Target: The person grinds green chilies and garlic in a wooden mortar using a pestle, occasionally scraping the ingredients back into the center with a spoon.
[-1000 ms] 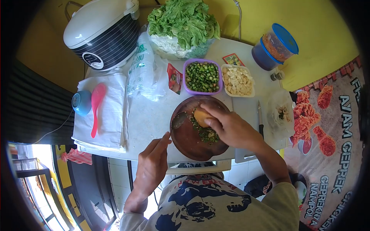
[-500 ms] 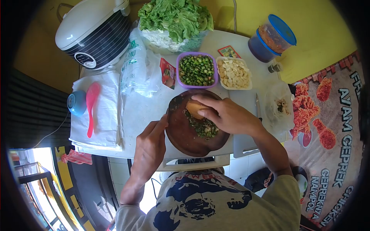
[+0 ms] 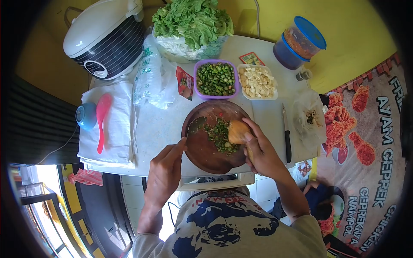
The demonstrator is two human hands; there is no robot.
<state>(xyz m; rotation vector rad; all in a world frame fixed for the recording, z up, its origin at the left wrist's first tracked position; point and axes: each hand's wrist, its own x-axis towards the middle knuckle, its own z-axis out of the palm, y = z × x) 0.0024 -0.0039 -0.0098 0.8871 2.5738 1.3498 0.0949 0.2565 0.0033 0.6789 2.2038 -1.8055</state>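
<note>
My right hand (image 3: pixel 263 152) is wrapped round the handle of a wooden pestle (image 3: pixel 238 131), whose head rests at the right side of a round brown mortar (image 3: pixel 202 157). Beside the pestle lies a crushed heap of green chillies (image 3: pixel 221 135) with small red and pale bits. My left hand (image 3: pixel 165 168) is closed at the mortar's left rim, pinching the thin handle of a spoon (image 3: pixel 197 124). The spoon's bowl lies inside the mortar, with the handle mostly hidden by my fingers.
Behind the mortar stand a purple tub of cut green chillies (image 3: pixel 216 79) and a white tub of garlic cloves (image 3: pixel 257 81). A knife (image 3: pixel 287 137) lies at the right. Lettuce (image 3: pixel 191 21), a rice cooker (image 3: pixel 103 38) and a pink rice paddle (image 3: pixel 102 120) are farther off.
The pestle has moved right and toward me, and my right hand now grips its handle from the side. The spoon shows more clearly at my left hand. The chillies are gathered near the middle.
</note>
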